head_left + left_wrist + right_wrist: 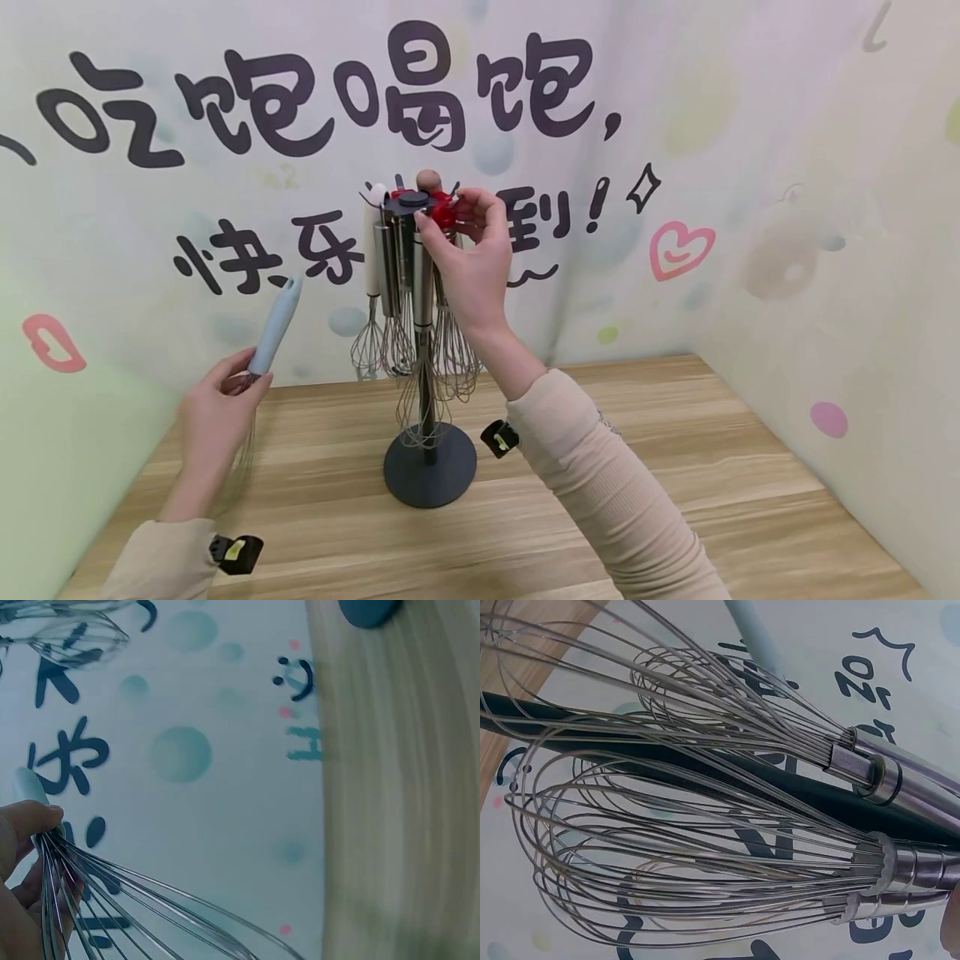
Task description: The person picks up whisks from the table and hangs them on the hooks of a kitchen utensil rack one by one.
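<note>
My left hand [217, 408] grips a whisk with a light blue handle [276, 325], its fingers round the lower end of the handle. The handle points up and the wires [135, 900] hang below the hand. A black whisk stand [430, 467] with a round base carries several hanging whisks, some with steel handles [422, 283], one with a white handle [372, 250]. My right hand [480, 258] holds the top of the stand, thumb near a steel handle's end and curled fingers by red parts [444, 210]. In the right wrist view, whisk wires [697, 847] fill the frame.
The stand is on a wood-grain table [637, 467]. Behind it, a pale wall sheet [750, 125] carries dark lettering, dots and hearts. A small black device [500, 438] is at the right wrist, another [237, 554] at the left. A round wooden knob [428, 179] tops the stand's far side.
</note>
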The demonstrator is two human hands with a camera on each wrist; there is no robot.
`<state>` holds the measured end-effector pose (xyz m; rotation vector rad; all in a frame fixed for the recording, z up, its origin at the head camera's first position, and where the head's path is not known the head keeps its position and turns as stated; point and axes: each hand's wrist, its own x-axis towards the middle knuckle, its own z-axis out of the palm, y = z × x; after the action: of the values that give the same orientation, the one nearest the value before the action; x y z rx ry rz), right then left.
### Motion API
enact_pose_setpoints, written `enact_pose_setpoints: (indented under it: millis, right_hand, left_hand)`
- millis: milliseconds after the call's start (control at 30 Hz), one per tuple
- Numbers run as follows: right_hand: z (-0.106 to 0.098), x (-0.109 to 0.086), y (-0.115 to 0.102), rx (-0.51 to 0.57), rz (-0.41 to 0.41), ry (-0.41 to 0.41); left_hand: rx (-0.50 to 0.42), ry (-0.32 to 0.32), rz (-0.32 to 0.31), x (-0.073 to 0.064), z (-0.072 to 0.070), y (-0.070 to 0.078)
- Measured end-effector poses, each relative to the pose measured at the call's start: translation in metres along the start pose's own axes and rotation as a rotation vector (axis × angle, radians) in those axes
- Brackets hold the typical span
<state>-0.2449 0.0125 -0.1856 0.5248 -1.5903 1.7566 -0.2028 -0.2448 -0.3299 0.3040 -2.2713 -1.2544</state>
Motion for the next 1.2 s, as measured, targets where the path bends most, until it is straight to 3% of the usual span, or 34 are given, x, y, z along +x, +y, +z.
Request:
enact_pose_setpoints:
  millis: [233, 467, 700, 1000, 1200]
  right_hand:
    - [0.002, -0.001, -0.001, 0.015, 0.005, 0.001]
    - [0.002, -0.002, 0.001, 0.019, -0.004, 0.005]
    - [0.002, -0.003, 0.000, 0.021, -0.014, 0.005]
    - [0.003, -0.003, 0.000, 0.025, -0.010, -0.004]
    - [0.003, -0.003, 0.001, 0.033, -0.008, -0.010]
  left_hand:
    - [-0.136, 0.054, 0.024, -0.006, 0.005, 0.028]
    - [-0.222, 0.051, 0.041, -0.016, 0.005, 0.053]
    - [-0.270, 0.054, 0.075, -0.024, 0.005, 0.067]
    - [-0.342, 0.035, 0.060, -0.030, 0.001, 0.084]
    - [-0.370, 0.037, 0.108, -0.037, 0.000, 0.096]
